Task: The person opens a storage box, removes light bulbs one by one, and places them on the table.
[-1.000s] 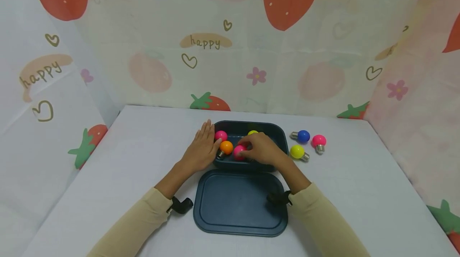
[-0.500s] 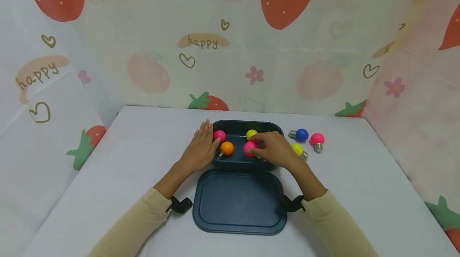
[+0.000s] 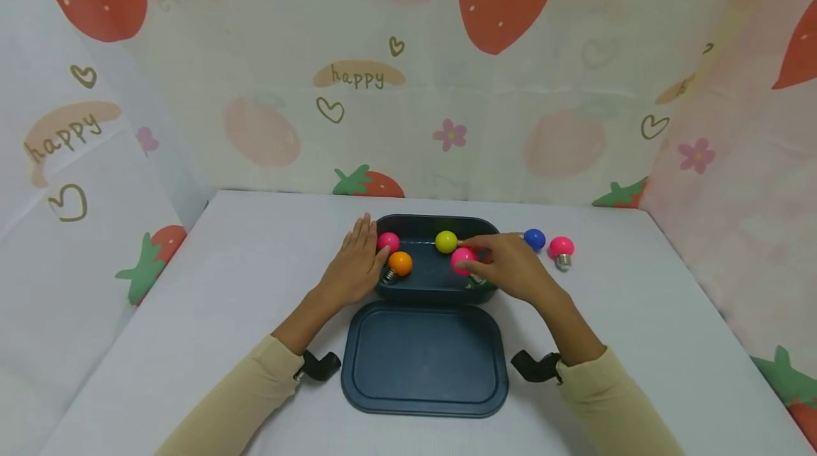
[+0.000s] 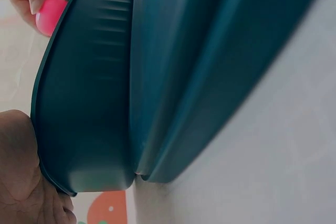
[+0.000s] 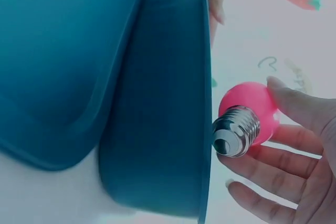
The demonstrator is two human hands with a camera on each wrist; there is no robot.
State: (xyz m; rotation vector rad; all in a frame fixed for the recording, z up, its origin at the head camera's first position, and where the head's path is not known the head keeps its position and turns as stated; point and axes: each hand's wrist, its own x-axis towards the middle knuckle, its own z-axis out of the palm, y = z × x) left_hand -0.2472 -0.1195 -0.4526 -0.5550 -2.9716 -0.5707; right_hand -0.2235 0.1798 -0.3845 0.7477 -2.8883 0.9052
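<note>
My right hand [image 3: 510,268] pinches a pink light bulb [image 3: 462,261] over the right part of a dark blue box [image 3: 434,295]. In the right wrist view the bulb's metal screw base [image 5: 236,129] sits by the box rim, with thumb and fingertips round the pink globe. Straight-fingered, my left hand [image 3: 354,264] rests along the box's left edge. Inside lie a pink bulb [image 3: 388,242] near that hand, an orange bulb [image 3: 401,263] in front of it, and a yellow bulb [image 3: 446,242] toward the back.
A dark blue lid [image 3: 424,360] lies flat on the white table [image 3: 255,243], just in front of the box. Right of the box are a blue bulb [image 3: 535,240], partly behind my right hand, and another pink bulb [image 3: 562,249]. Printed cloth walls enclose the table.
My right hand has carried the pink bulb rightward over the box. The yellow bulb inside shows fully now, while the yellow one on the table is hidden behind that hand. The left hand stays put.
</note>
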